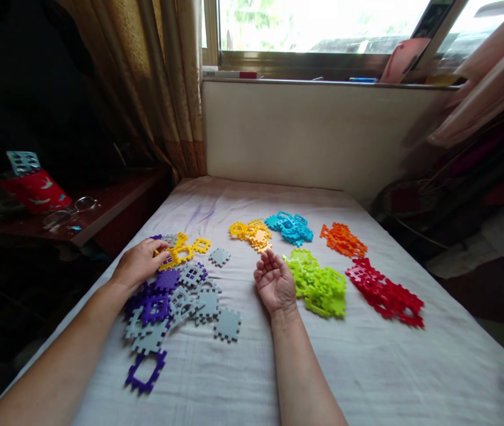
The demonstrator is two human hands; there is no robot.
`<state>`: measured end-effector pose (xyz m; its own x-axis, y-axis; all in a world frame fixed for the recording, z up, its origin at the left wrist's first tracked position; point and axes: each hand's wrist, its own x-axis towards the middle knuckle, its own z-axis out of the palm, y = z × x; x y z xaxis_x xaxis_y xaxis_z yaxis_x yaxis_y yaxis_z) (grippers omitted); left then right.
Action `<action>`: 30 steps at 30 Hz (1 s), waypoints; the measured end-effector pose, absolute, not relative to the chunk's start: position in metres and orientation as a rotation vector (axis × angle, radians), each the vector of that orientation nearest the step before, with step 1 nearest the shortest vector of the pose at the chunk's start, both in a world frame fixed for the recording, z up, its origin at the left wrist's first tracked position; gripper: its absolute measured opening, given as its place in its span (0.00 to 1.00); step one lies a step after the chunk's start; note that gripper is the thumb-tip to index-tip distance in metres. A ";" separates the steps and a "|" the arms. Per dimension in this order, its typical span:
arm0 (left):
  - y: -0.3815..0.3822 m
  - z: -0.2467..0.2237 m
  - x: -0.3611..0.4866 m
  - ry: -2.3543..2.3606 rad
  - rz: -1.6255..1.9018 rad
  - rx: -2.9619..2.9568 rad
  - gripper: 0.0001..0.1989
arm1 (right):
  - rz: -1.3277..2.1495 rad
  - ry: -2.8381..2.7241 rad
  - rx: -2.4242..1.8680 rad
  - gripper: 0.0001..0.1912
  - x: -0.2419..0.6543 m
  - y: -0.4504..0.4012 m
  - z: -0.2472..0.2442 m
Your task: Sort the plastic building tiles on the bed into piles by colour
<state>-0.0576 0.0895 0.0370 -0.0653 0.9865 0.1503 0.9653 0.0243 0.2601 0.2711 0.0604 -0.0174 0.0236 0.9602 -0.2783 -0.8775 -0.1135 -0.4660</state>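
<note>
My left hand (142, 260) reaches over the mixed pile at the left, its fingertips closed on a yellow piece (168, 259). Other yellow pieces (201, 245) lie just beyond. Purple pieces (156, 307) and grey pieces (208, 303) overlap below that hand. Palm up, with fingers apart and slightly curled, my right hand (275, 280) holds nothing. It rests between a lone grey piece (220, 257) and the lime green pile (323, 287), just below a yellow pile (252, 233).
Blue (290, 227), orange (344, 239) and red (385, 294) piles lie on the sheet-covered surface (252, 378). A dark side table (114, 204) at the left holds glasses (84, 205) and a red container (41, 192). A wall with a window stands behind.
</note>
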 end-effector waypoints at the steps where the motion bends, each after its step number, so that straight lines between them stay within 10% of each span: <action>1: 0.092 0.041 -0.054 2.172 0.492 2.048 0.20 | 1.575 -0.166 -0.620 0.06 0.271 0.060 -0.016; 19: 0.195 0.039 0.119 1.756 0.675 1.545 0.15 | 1.572 -0.128 -0.646 0.05 0.267 0.061 -0.015; 30: 0.136 0.044 0.071 1.925 0.675 1.835 0.15 | 1.585 -0.039 -0.664 0.06 0.265 0.060 -0.006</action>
<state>0.0714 0.1357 0.0441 -0.0623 0.9971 0.0448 0.8066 0.0238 0.5906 0.2648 0.0600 -0.0063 0.0233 0.9221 -0.3863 -0.9019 -0.1474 -0.4061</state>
